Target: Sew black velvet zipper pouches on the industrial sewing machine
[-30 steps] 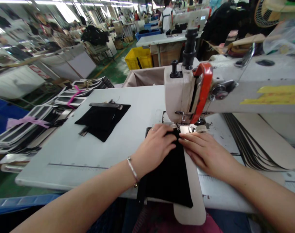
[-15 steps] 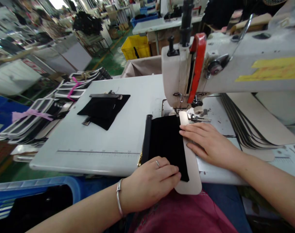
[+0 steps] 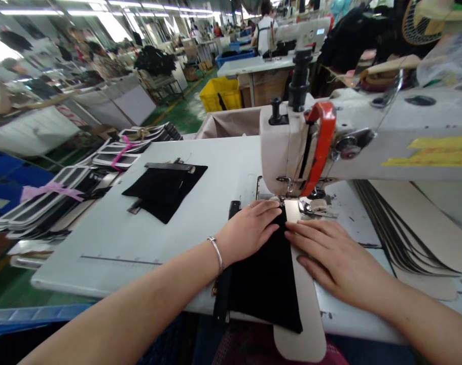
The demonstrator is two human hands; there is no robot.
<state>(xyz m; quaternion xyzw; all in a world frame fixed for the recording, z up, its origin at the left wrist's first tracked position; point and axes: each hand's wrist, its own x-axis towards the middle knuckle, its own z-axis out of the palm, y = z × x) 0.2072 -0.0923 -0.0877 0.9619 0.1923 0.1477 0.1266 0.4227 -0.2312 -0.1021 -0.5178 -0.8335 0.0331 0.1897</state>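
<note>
A black fabric piece (image 3: 263,294) lies on a beige rounded panel (image 3: 305,309) under the head of a white sewing machine (image 3: 282,147). Along the fabric's left side runs a dark stiff strip (image 3: 222,301) with a bit of gold metal. My left hand (image 3: 249,230) rests on the upper part of the fabric, fingers stretched toward the needle area and touching the cloth. Flat on the panel, my right hand (image 3: 329,253) has its fingertips at the fabric's right edge. The needle tip is too small to make out.
Left on the white table (image 3: 112,243) lie other black fabric pieces (image 3: 168,190) with dark strips. Beige panels (image 3: 417,223) are stacked right of the machine. Tied bundles of panels (image 3: 51,197) sit beyond the left edge. A blue basket (image 3: 33,317) stands low at left.
My left hand has moved from the fabric's lower part up toward the needle. My right hand stays at the panel's edge. The camera view has tilted upward.
</note>
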